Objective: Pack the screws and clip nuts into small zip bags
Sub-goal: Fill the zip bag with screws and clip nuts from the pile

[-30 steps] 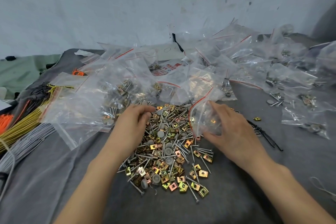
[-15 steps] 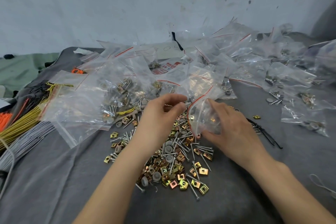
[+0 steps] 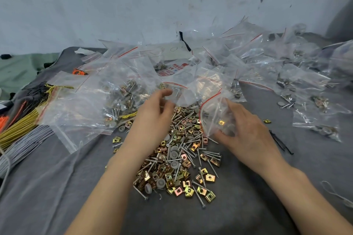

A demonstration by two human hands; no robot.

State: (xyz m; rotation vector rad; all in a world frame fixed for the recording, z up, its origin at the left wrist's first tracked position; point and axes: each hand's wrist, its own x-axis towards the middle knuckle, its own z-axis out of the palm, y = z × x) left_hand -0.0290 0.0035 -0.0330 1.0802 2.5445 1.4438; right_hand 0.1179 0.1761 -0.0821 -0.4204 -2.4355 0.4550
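From here I see the right hand (image 3: 246, 129) gripping a small zip bag (image 3: 214, 112) with a red seal stripe at the 1 o'clock edge of the pile of screws and clip nuts (image 3: 179, 160) on the grey cloth (image 3: 57, 187). One clip nut (image 3: 221, 122) sits inside the bag. The left hand (image 3: 152, 120) is over the pile's 11 o'clock edge, fingers curled and blurred, so I cannot tell whether it holds anything.

Along the worktop's left edge I see yellow ties (image 3: 21, 126), grey ties (image 3: 24, 145) and orange ties (image 3: 3, 122) bundled on the grey cloth (image 3: 57, 187). Black ties (image 3: 280, 143) lie toward the right edge. A scuffed white wall (image 3: 133, 5) stands behind.
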